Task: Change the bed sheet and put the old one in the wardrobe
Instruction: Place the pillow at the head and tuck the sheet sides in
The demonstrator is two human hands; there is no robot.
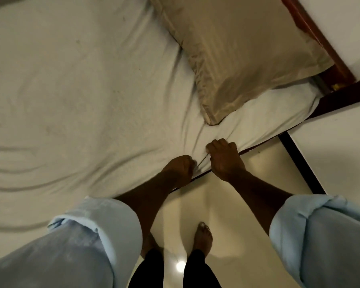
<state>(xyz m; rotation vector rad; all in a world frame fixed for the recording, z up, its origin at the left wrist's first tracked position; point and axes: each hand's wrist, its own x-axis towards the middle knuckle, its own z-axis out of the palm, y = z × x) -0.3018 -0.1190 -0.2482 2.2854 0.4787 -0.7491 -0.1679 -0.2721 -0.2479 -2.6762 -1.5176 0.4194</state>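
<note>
A wrinkled white bed sheet (75, 96) covers the mattress and fills the left and middle of the head view. At the mattress's near edge, my left hand (180, 167) grips a bunched fold of the sheet with curled fingers. Close beside it, my right hand (224, 156) also grips the sheet's edge, and creases fan out from both hands. A beige pillow (237, 55) lies on the sheet toward the head of the bed, just beyond my hands.
A dark wooden headboard (320, 38) and bed frame (341, 98) run along the upper right, against a white wall (341, 146). I stand barefoot on a glossy cream tiled floor (247, 194) in the narrow gap between bed and wall.
</note>
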